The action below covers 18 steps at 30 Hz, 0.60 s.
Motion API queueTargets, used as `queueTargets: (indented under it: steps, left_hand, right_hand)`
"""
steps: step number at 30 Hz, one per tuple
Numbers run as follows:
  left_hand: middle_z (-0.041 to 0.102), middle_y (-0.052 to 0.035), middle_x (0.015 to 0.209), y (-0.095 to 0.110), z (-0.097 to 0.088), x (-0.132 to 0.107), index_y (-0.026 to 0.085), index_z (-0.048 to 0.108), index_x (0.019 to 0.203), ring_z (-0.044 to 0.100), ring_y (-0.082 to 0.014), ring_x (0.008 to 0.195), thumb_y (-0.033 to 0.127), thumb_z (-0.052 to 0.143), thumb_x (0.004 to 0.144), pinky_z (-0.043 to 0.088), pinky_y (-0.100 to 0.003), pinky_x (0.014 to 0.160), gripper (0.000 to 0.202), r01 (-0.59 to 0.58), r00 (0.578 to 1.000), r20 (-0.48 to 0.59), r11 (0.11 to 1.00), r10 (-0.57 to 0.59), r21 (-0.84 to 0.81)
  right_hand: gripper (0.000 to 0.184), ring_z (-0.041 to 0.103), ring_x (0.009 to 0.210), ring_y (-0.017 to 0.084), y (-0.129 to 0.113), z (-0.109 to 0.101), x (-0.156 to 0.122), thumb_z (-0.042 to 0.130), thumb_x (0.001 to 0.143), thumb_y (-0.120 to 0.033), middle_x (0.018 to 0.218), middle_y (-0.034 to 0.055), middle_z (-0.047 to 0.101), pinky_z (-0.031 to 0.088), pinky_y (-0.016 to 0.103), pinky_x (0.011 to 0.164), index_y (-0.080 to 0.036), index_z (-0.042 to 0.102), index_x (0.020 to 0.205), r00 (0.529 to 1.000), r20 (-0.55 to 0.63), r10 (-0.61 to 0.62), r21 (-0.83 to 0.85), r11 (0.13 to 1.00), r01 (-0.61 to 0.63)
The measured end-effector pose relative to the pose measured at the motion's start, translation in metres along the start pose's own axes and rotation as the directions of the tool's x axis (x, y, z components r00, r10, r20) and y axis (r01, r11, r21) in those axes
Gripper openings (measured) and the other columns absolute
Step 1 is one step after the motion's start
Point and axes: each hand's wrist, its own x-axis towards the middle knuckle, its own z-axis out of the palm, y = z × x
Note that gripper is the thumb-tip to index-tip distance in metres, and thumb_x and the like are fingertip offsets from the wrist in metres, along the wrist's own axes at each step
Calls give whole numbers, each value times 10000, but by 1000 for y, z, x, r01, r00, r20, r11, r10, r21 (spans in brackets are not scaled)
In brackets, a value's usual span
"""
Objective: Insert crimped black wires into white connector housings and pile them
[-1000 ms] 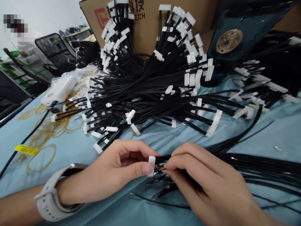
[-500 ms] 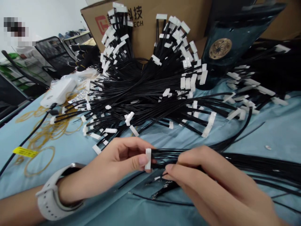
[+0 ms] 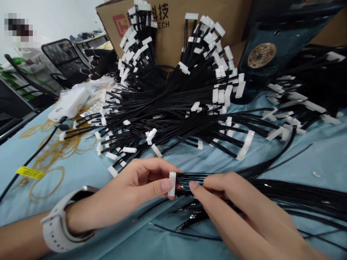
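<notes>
My left hand, with a white watch on its wrist, pinches a small white connector between thumb and fingers. Several thin black wires run from that connector to the right. My right hand is closed around one of these wires, its fingertips just right of the connector. Loose black wires with bare metal tips lie on the blue cloth under both hands.
A big heap of black wire harnesses with white connectors fills the middle. Behind it stand a cardboard box and a dark blue box. Yellow rubber bands, a white charger and a yellow tag lie left.
My right hand's fingertips slid left along the wires, closer to the connector. The left hand raised the connector slightly and keeps hold of it.
</notes>
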Motion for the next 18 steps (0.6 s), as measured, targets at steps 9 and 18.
queueTargets:
  steps: [9, 18]
  left_hand:
    - [743, 66, 715, -1, -1, -4, 215, 810, 894, 646, -57, 668, 81, 794, 808, 502, -109, 649, 160, -3, 1000, -9, 999, 4, 40]
    - [718, 58, 710, -1, 0, -2, 198, 796, 860, 622, -70, 669, 86, 756, 829, 498, -128, 656, 122, -43, 999, 21, 986, 40, 159]
  right_hand:
    - [384, 590, 530, 176, -1, 5, 1, 295, 988, -79, 606, 33, 595, 512, 303, 517, -143, 672, 944, 993, -63, -98, -87, 992, 92]
    - [263, 547, 549, 162, -1, 12, 1, 444, 978, -124, 666, 15, 579, 467, 285, 474, -167, 703, 955, 1000, -21, 16, 129, 992, -13]
